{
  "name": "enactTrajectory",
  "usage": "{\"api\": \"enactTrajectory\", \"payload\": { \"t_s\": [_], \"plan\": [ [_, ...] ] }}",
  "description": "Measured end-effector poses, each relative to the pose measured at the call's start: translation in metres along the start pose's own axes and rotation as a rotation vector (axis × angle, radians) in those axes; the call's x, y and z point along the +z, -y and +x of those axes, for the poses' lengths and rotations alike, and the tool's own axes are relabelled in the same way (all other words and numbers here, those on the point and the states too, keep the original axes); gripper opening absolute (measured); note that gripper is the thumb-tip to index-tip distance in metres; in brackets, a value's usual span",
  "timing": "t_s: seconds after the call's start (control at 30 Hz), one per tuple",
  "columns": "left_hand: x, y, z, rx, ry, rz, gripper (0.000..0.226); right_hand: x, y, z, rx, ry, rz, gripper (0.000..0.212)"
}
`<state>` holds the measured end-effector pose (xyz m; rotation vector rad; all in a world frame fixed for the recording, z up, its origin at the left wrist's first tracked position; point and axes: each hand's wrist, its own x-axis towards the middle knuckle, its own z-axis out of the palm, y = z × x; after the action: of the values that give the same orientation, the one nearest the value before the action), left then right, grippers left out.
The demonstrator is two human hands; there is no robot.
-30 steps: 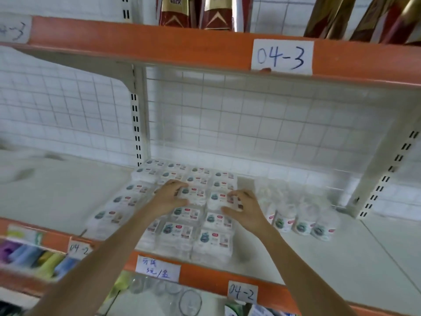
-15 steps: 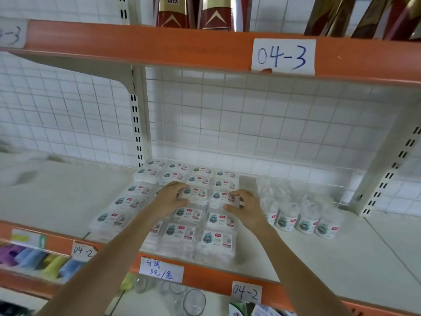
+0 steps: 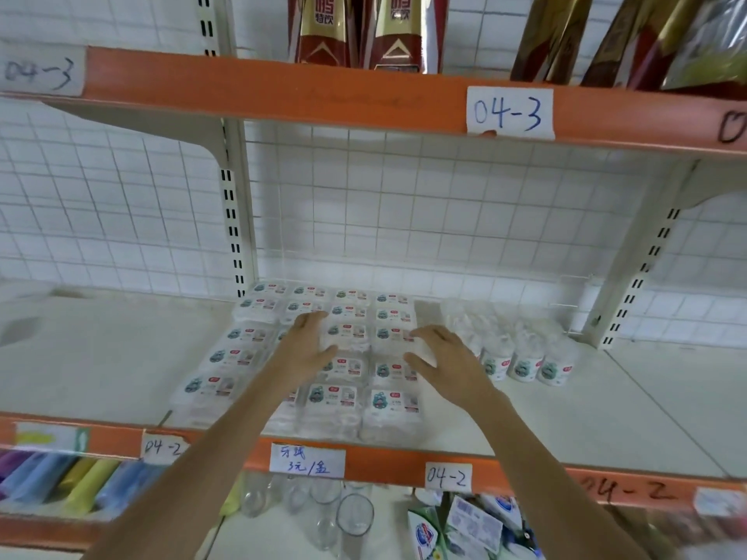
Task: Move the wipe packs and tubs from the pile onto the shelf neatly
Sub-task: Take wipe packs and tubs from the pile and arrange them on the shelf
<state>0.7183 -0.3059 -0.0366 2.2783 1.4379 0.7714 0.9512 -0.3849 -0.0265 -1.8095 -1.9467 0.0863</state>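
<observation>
White wipe packs (image 3: 335, 398) with teal and red labels lie in tidy rows and stacks on the white shelf (image 3: 606, 418) marked 04-2. Round white tubs (image 3: 525, 363) stand in a cluster just right of the packs. My left hand (image 3: 307, 341) rests flat with straight fingers on the packs in the middle of the block. My right hand (image 3: 444, 357) hovers or rests with spread, straight fingers over the right column of packs, beside the tubs. Neither hand holds anything.
An orange shelf edge (image 3: 283, 90) marked 04-3 runs overhead with red and gold packets on it. A white upright (image 3: 238, 220) and a bracket (image 3: 630, 293) flank the bay. Drinking glasses (image 3: 351, 515) and coloured items (image 3: 81, 483) sit on the shelf below.
Both hands have eased back slightly and flattened over the packs; the right hand's fingers have spread. The packs and tubs stay in place.
</observation>
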Motion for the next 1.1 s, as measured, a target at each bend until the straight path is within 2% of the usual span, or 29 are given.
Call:
{"api": "enactTrajectory", "payload": {
  "t_s": [0.13,0.17,0.23,0.57,0.73,0.8,1.0,1.1],
  "plan": [
    [-0.011,-0.002,-0.055,0.304,-0.197,0.281,0.039,-0.014,0.007,-0.053,-0.085,-0.129,-0.138,0.036],
    [-0.012,-0.004,-0.072,0.343,-0.214,0.333,0.031,-0.013,0.007,-0.068,-0.091,-0.138,-0.163,0.033],
    [-0.011,-0.006,-0.104,0.351,-0.189,0.394,0.032,-0.008,0.007,-0.096,-0.109,-0.116,-0.223,0.029],
    [0.005,0.011,-0.259,-0.016,-0.022,0.501,0.041,0.021,0.04,-0.183,-0.269,0.045,-0.255,0.028],
    [-0.017,0.025,-0.345,-0.229,-0.005,0.522,0.038,0.057,0.082,-0.209,-0.378,0.176,-0.114,0.032],
    [-0.034,0.03,-0.379,-0.342,-0.041,0.532,0.038,0.073,0.107,-0.217,-0.442,0.281,-0.092,0.036],
    [-0.094,0.058,-0.467,-0.594,-0.169,0.559,0.041,0.116,0.205,-0.22,-0.644,0.364,0.063,0.036],
    [-0.126,0.082,-0.495,-0.678,-0.253,0.545,0.05,0.135,0.255,-0.214,-0.716,0.405,0.093,0.037]
  ]
}}
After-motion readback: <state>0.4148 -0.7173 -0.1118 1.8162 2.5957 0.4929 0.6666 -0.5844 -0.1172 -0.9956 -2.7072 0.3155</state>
